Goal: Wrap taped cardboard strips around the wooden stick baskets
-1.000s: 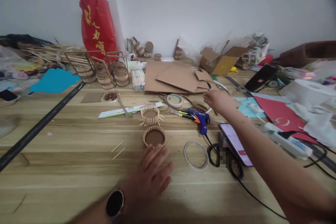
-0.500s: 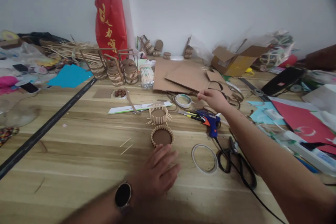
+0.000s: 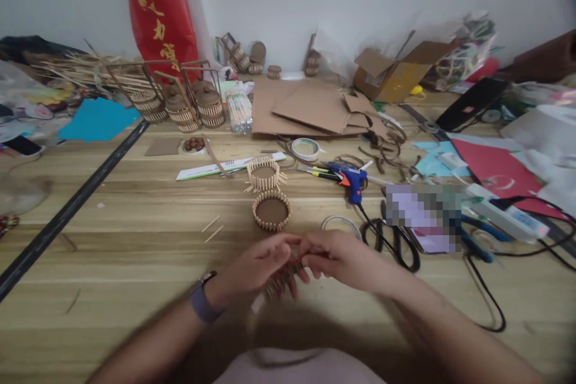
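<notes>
My left hand point(image 3: 258, 267), with a watch on its wrist, and my right hand point(image 3: 337, 259) meet above the table's front. Blurred between them is a small brown-and-pale striped piece point(image 3: 272, 289), with my left fingers around it. The fingers of my right hand are pinched at its upper end. Below it loops a thin curved brown strip point(image 3: 250, 331); where the strip joins my grip is hidden. Just beyond stand a low round tray edged with short wooden sticks point(image 3: 258, 219) and a taller ring of sticks point(image 3: 263, 182). Two loose sticks point(image 3: 212, 227) lie to their left.
A blue glue gun point(image 3: 354, 182), a tape ring point(image 3: 324, 223) and black-handled scissors point(image 3: 408, 257) lie to the right. Cardboard sheets point(image 3: 279, 114), small stick baskets point(image 3: 211, 113), a red bag point(image 3: 162, 18) and an open carton point(image 3: 405, 81) stand behind. A power strip point(image 3: 506, 211) trails cables.
My right hand has come back from the cardboard strips to meet my left hand. A curved brown strip now shows below them. The view has shifted, uncovering a blurred-out patch at right.
</notes>
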### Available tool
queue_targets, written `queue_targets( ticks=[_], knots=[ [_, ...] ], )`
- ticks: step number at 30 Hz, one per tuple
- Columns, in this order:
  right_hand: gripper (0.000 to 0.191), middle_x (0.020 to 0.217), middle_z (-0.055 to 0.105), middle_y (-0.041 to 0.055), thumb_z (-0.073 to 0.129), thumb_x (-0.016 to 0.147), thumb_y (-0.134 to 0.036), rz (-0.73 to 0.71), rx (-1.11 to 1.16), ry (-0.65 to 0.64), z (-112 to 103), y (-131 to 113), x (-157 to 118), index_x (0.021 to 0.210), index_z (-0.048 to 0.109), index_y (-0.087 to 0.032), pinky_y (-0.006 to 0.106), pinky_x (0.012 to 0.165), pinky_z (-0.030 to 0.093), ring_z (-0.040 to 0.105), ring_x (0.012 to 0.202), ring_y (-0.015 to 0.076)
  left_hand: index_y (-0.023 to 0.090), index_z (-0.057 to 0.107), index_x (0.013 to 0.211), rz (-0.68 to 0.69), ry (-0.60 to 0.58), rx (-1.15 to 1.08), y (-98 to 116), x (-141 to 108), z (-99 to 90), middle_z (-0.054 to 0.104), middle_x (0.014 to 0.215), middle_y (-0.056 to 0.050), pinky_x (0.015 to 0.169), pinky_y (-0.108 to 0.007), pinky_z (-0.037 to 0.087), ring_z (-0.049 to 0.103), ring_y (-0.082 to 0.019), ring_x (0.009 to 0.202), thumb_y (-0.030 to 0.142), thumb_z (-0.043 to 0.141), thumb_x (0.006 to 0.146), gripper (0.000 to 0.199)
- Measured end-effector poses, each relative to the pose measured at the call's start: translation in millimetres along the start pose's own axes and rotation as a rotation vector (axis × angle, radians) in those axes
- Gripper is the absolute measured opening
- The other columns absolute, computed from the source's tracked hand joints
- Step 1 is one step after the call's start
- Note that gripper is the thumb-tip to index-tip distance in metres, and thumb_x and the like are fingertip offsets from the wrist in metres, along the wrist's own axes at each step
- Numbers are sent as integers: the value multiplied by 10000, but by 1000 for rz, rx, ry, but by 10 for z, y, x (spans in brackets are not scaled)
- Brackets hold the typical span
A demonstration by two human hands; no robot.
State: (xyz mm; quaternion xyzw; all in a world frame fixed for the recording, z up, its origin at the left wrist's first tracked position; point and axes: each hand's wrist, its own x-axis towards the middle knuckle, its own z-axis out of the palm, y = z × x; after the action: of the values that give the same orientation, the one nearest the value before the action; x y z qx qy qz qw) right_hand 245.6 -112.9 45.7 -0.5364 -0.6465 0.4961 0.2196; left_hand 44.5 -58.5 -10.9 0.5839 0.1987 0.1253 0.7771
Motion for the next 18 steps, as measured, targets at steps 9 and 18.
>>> queue_targets(
  ticks=[9,18],
  knots=[
    [235,715,647,11,463,912,-427,48,-21,415,175,374,-169,989,546,-220,278,572,473,582,609,163,133,562,1134,-245,-95,-123,-122,33,39,717,679,-37,414,-204,416,566,-98,401,492,509,951,406],
    [312,728,724,71,440,849,-476,452,-534,610,-71,786,-830,787,636,-242,334,596,463,673,658,249,154,569,881,-307,4,-164,-173,53,40,700,601,-38,415,-207,400,598,-123,436,544,552,872,390]
  ],
)
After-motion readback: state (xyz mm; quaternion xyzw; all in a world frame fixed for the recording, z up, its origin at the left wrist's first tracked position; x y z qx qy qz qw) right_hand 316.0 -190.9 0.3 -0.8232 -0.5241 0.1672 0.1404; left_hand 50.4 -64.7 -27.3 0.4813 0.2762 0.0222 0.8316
